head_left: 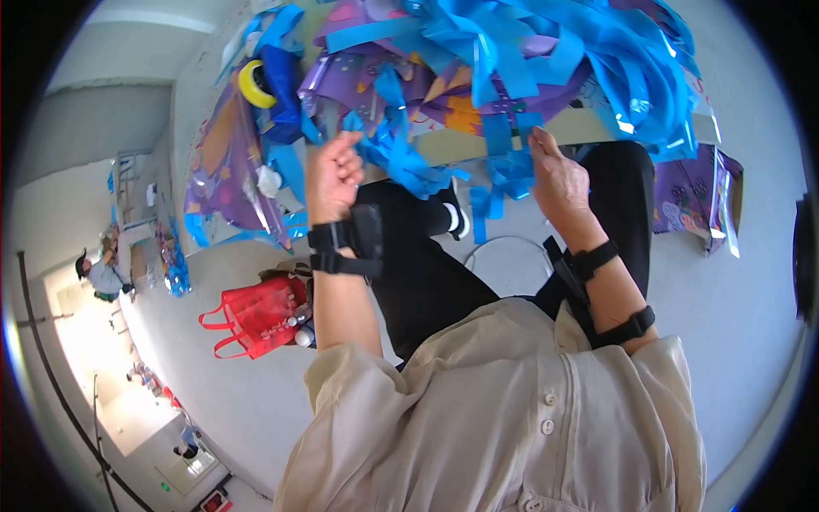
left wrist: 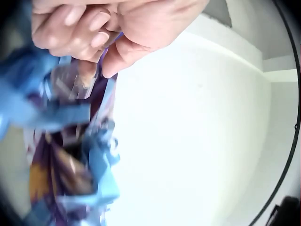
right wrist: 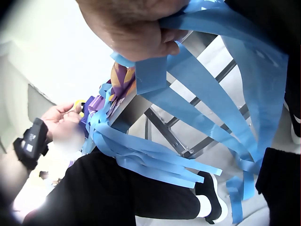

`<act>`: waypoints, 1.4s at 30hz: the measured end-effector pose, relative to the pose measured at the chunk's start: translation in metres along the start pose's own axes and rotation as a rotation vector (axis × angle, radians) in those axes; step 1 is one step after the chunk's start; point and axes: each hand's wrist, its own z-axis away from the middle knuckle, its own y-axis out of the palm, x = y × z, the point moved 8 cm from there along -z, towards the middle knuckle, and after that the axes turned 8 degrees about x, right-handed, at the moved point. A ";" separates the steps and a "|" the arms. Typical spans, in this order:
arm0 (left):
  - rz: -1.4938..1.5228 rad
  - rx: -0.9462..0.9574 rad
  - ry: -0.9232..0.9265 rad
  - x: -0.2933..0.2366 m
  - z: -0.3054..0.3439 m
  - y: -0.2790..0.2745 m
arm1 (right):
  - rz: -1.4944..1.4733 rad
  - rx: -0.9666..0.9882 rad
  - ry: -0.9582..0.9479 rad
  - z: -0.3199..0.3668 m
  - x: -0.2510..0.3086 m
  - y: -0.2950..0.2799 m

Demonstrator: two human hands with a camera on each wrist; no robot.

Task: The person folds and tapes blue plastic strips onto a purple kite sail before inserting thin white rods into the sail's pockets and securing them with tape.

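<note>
Over at the counter [head_left: 597, 128], heaped with purple film [head_left: 226, 162], gripping blue strips [head_left: 512, 162] in the right hand [head_left: 560, 182] just off the near edge, probably holding them out against tangling. Curling the fingers of the left hand [head_left: 334, 175] near that edge too, but not being able to tell whether pinching anything.

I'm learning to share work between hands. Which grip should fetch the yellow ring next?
Left, I'd judge. The left grip is nearer the yellow ring and holds nothing that I can see; the right grip is farther away and pinches a blue strip.
</note>
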 end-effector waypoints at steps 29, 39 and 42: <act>-0.245 0.153 -0.193 0.123 -0.055 0.179 | 0.008 0.018 -0.014 0.001 -0.001 -0.007; -0.574 0.135 0.078 0.117 -0.066 0.177 | 0.128 0.246 -0.113 -0.009 0.007 -0.007; -0.893 0.005 0.595 0.108 -0.081 0.174 | 0.112 0.218 -0.113 -0.009 0.007 -0.011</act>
